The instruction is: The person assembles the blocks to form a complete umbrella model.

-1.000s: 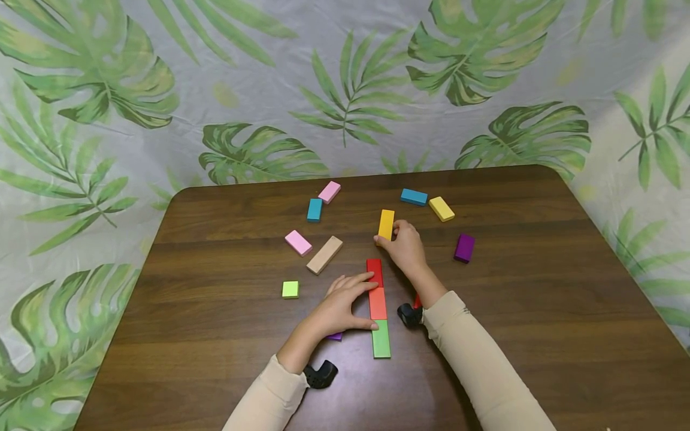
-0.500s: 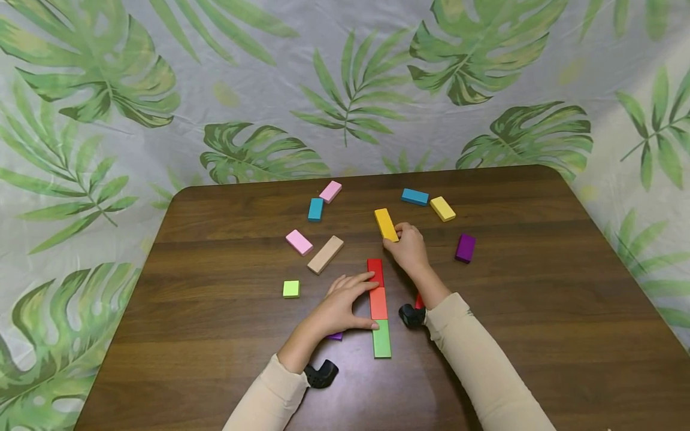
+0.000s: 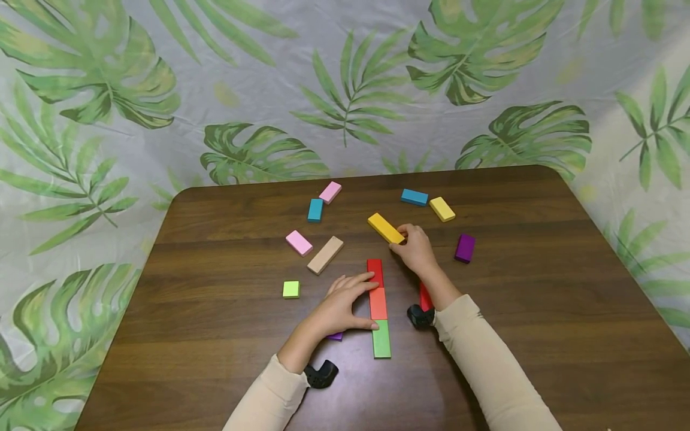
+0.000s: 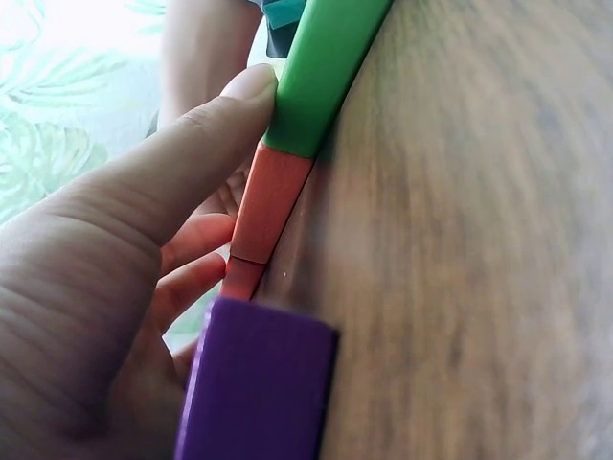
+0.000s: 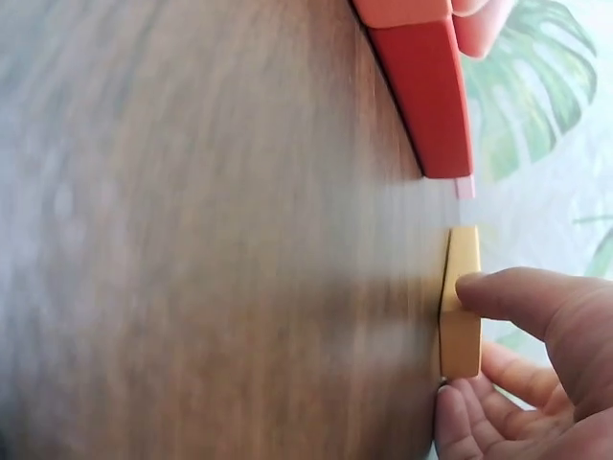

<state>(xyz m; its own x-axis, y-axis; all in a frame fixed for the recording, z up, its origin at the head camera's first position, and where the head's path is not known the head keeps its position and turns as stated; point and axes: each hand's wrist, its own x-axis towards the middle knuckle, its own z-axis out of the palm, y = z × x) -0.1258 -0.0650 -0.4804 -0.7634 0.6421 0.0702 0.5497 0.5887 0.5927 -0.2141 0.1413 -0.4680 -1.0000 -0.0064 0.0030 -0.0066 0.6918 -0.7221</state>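
Observation:
A straight row of wooden blocks lies on the table: a red block (image 3: pixel 374 266), a coral block (image 3: pixel 378 304) and a green block (image 3: pixel 381 341), end to end. My left hand (image 3: pixel 338 306) rests on the row, fingers spread. Its thumb touches the green block near the coral one, and its fingertips touch the red and coral blocks. Beyond the red end, my right hand (image 3: pixel 416 248) pinches the near end of a yellow-orange block (image 3: pixel 384 227) between thumb and fingers. That block lies slanted, its far end pointing left; in the right wrist view the thumb presses its side.
A purple block (image 4: pixel 259 383) lies beside my left hand, mostly hidden in the head view. Another red block (image 3: pixel 426 297) shows under my right wrist. Pink, blue, tan, lime (image 3: pixel 291 290), pale yellow (image 3: pixel 442 209) and purple blocks lie scattered about the brown table (image 3: pixel 215 359).
The yellow-orange block has turned counterclockwise, from nearly upright in view to slanted. My right hand has shifted slightly right and toward me while holding its near end. My left hand has stayed put.

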